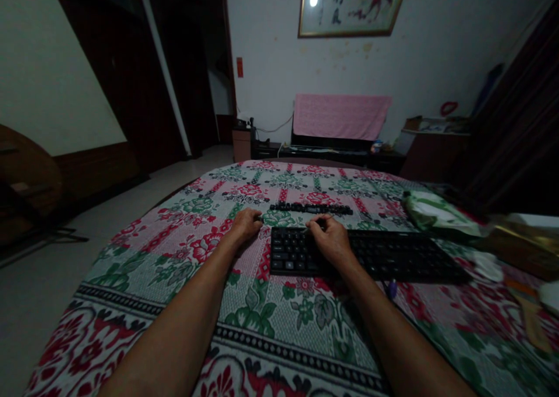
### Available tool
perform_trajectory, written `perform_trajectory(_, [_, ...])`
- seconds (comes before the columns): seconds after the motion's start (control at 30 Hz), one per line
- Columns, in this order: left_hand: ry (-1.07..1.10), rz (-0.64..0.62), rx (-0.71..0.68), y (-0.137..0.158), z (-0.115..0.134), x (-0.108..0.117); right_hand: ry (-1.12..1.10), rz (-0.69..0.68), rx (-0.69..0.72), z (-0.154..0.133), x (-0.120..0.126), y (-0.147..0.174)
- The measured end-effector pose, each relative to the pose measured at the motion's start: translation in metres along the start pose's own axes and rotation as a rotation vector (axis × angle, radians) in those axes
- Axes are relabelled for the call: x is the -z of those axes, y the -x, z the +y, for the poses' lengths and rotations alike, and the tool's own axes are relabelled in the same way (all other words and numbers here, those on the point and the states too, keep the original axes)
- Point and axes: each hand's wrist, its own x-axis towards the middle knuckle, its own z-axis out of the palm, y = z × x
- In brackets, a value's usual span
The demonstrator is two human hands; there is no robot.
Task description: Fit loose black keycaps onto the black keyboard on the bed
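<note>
A black keyboard lies on the flowered tablecloth, its left end in front of me. My right hand is over the left part of the keyboard, thumb and fingers pinched together on a small thing too dark to make out. To the left of the keyboard, my left hand rests near the cloth with its fingers curled; a small dark bit shows at the fingertips, its kind unclear. Behind the keyboard runs a row of small loose black keycaps.
On the right lie a green and white plastic package, a crumpled white piece and a wooden-handled brush. A small purple object sits by the keyboard's front edge, near my right forearm. A pink cloth hangs beyond the table.
</note>
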Motion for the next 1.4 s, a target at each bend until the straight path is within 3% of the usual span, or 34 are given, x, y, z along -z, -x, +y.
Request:
perform_trajectory(0.3, [-0.104, 0.054, -0.073, 0.005, 0.003, -0.001, 0.004, -0.01, 0.005, -0.003, 0.001, 0.001])
perform_trajectory(0.6, [-0.195, -0.005, -0.073, 0.004, 0.007, 0.0, 0.01, -0.007, 0.038, 0.003, -0.001, 0.001])
perform_trajectory(0.8, [-0.155, -0.054, -0.022, -0.018, 0.005, 0.005, 0.0, -0.004, 0.031, 0.0, -0.001, 0.003])
perform_trajectory(1.03, [-0.14, 0.017, 0.007, -0.051, 0.007, -0.005, -0.027, -0.014, 0.028, 0.002, -0.002, 0.003])
perform_trajectory(1.4, [-0.14, -0.011, 0.038, -0.062, 0.007, -0.008, -0.012, -0.012, 0.049, -0.001, -0.001, 0.005])
